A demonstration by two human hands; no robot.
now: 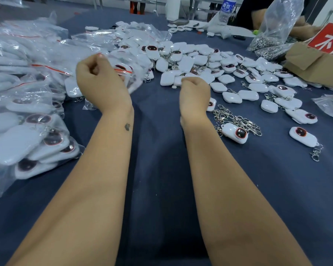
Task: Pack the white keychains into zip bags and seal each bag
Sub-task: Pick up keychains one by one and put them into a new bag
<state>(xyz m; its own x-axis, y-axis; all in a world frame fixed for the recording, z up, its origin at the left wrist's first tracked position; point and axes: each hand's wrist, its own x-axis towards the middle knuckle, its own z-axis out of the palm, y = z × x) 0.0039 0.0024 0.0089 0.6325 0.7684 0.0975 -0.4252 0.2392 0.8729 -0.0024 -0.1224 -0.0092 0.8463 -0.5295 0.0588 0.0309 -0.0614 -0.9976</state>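
Note:
My left hand (100, 83) is raised over the blue table, fingers closed on a clear zip bag (135, 79) with a red seal strip; the bag is blurred and holds a white keychain. My right hand (195, 95) rests at the near edge of a heap of loose white keychains (190, 60), fingers curled down onto one white keychain (169, 78). Its fingertips are hidden. More loose keychains (302, 136) with dark red-rimmed faces lie scattered to the right.
Filled zip bags (27, 116) are heaped along the left. A tangle of metal clasps (236, 118) lies by my right wrist. At the back right are a cardboard box (315, 64) with a red sign, a plastic bag of clasps (273, 31), a water bottle (226, 10) and another person's arm (300, 29).

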